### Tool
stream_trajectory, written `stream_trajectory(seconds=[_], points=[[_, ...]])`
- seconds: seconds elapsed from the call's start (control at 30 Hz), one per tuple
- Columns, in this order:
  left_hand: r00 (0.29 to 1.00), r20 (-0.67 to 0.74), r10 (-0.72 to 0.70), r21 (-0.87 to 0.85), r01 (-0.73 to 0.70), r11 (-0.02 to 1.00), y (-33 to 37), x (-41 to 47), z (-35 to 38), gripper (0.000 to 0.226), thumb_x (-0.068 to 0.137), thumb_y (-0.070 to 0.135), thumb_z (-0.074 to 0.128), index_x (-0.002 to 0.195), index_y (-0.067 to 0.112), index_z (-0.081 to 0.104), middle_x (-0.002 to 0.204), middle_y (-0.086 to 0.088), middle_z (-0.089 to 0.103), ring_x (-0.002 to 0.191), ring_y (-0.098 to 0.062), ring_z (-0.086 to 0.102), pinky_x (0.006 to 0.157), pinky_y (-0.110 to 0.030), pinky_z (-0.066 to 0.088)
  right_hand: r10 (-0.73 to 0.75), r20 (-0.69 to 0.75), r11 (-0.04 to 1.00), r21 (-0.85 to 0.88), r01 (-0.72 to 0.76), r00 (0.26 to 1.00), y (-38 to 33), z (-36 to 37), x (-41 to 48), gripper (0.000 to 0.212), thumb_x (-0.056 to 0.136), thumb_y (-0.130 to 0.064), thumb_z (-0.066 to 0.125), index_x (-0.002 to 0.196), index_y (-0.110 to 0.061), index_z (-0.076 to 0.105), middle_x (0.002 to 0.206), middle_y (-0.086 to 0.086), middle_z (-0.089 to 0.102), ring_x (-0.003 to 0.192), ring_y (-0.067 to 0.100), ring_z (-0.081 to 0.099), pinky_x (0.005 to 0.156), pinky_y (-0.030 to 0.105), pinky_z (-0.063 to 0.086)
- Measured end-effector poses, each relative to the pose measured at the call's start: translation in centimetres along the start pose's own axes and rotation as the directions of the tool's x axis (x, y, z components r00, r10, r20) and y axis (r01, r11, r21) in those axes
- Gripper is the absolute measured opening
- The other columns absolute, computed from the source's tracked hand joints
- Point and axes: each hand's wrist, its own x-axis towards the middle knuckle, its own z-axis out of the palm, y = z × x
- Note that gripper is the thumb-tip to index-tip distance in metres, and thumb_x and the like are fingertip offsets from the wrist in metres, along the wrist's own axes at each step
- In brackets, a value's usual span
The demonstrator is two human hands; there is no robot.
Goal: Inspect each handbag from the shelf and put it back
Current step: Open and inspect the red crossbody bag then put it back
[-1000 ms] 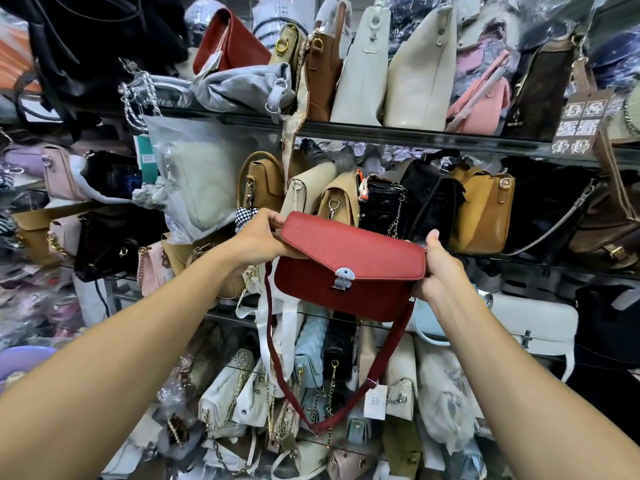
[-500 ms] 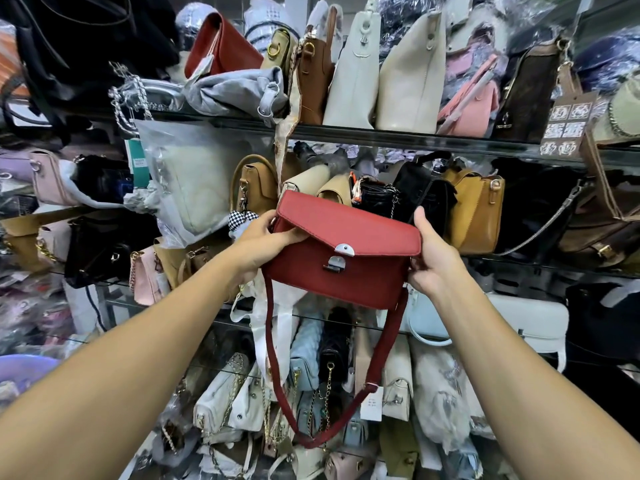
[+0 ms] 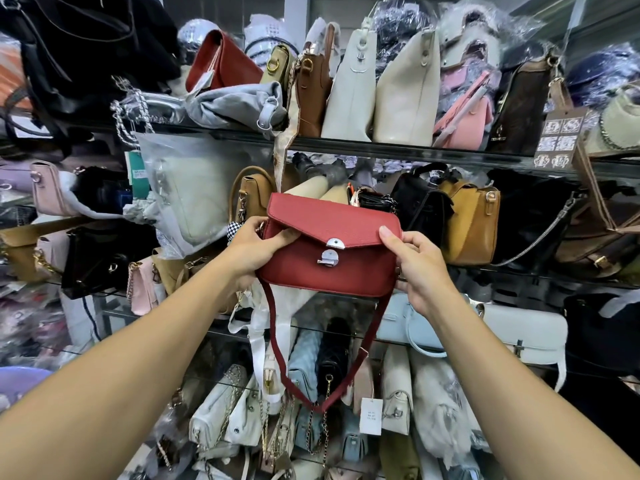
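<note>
A red flap handbag [image 3: 346, 271] with a silver clasp is held up in front of the middle glass shelf [image 3: 519, 271]. Its flap is lifted a little, so the silver clasp halves sit apart. My left hand [image 3: 258, 247] grips the bag's left end, thumb across the front under the flap. My right hand [image 3: 419, 265] pinches the flap's right corner and supports the right end. The red strap [image 3: 284, 358] hangs in a loop below the bag.
Glass shelves packed with handbags fill the view: cream bags [image 3: 405, 88] and a red bag [image 3: 225, 64] on the top shelf, a tan bag [image 3: 471, 226] right of the held one, a white bag [image 3: 530, 334] lower right. A plastic-wrapped bag [image 3: 187, 195] sits at left.
The red bag was raised and tilted toward me. My right hand moved from the bag's end onto the flap corner, and the flap has come off the clasp.
</note>
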Motion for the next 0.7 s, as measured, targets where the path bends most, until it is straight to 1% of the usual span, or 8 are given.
stream_trajectory(seconds=[0.07,0.17,0.23,0.33,0.47,0.53,0.63,0.7], points=[[0.998,0.065,-0.015,0.019,0.014,1.000,0.1,0.0,-0.5,0.089,0.056,0.031,0.093,0.133,0.011,0.054,0.118,-0.009,0.072,0.101,-0.022,0.072,0.077,-0.032,0.061,-0.006,-0.015,1.000,-0.001,0.006,1.000,0.1,0.2,0.0,0.027,0.087,-0.034,0.081,0.081,-0.020,0.059,0.082,-0.002,0.061,0.074,0.017,0.058,0.073,0.041,0.047],[0.982,0.184,-0.050,0.124,0.027,0.992,0.0,-0.1,-1.5,0.111,0.032,0.031,0.104,0.130,0.014,0.056,0.118,-0.006,0.073,0.106,-0.020,0.072,0.088,-0.034,0.059,-0.036,-0.027,0.999,-0.014,0.035,0.999,0.6,0.4,0.1,0.028,0.086,-0.027,0.082,0.077,-0.019,0.057,0.080,0.000,0.061,0.069,0.016,0.055,0.067,0.034,0.048],[0.970,0.233,-0.066,0.153,0.030,0.988,-0.1,-0.1,-1.8,0.112,0.024,0.033,0.104,0.125,0.017,0.059,0.117,-0.004,0.074,0.109,-0.019,0.071,0.095,-0.037,0.057,-0.064,-0.032,0.997,-0.035,0.062,0.997,0.8,0.5,0.2,0.031,0.085,-0.024,0.083,0.074,-0.018,0.055,0.078,0.002,0.058,0.069,0.016,0.052,0.060,0.028,0.044],[0.972,0.225,-0.063,0.107,0.040,0.993,0.0,-0.4,-1.3,0.100,0.034,0.044,0.102,0.123,0.018,0.064,0.115,-0.001,0.076,0.108,-0.019,0.072,0.096,-0.037,0.055,-0.110,-0.029,0.992,-0.070,0.108,0.994,1.0,0.6,0.2,0.036,0.084,-0.019,0.084,0.070,-0.017,0.051,0.072,0.000,0.058,0.062,0.014,0.049,0.047,0.021,0.039],[0.981,0.180,-0.071,0.021,0.068,0.997,0.3,-0.9,-0.5,0.079,0.057,0.053,0.093,0.124,0.018,0.067,0.112,-0.001,0.077,0.106,-0.020,0.073,0.092,-0.036,0.058,-0.169,0.002,0.979,-0.117,0.168,0.986,0.9,0.5,0.1,0.039,0.084,-0.011,0.083,0.070,-0.016,0.047,0.073,0.001,0.063,0.059,0.012,0.056,0.046,0.021,0.043],[0.983,0.165,-0.085,0.026,0.081,0.996,0.2,-0.9,-0.4,0.073,0.062,0.048,0.090,0.125,0.019,0.066,0.112,-0.001,0.077,0.106,-0.019,0.073,0.090,-0.035,0.058,-0.188,0.012,0.973,-0.133,0.188,0.982,0.7,0.4,0.1,0.039,0.085,-0.006,0.081,0.070,-0.015,0.046,0.082,0.005,0.067,0.066,0.017,0.061,0.053,0.026,0.049],[0.987,0.138,-0.077,0.031,0.073,0.997,-0.5,-0.6,-0.5,0.084,0.053,0.045,0.097,0.126,0.020,0.064,0.115,-0.001,0.076,0.104,-0.018,0.074,0.092,-0.038,0.058,-0.207,0.018,0.966,-0.157,0.207,0.978,0.6,0.2,0.1,0.041,0.085,-0.001,0.080,0.068,-0.013,0.044,0.102,0.012,0.069,0.083,0.024,0.065,0.076,0.043,0.055],[0.991,0.111,-0.070,0.036,0.067,0.997,-0.9,-0.3,-0.7,0.092,0.046,0.047,0.099,0.127,0.020,0.063,0.115,-0.001,0.076,0.105,-0.020,0.073,0.096,-0.041,0.057,-0.214,0.020,0.962,-0.168,0.214,0.977,0.7,0.2,0.0,0.042,0.085,0.001,0.079,0.067,-0.013,0.043,0.113,0.011,0.071,0.087,0.022,0.068,0.083,0.046,0.056]])
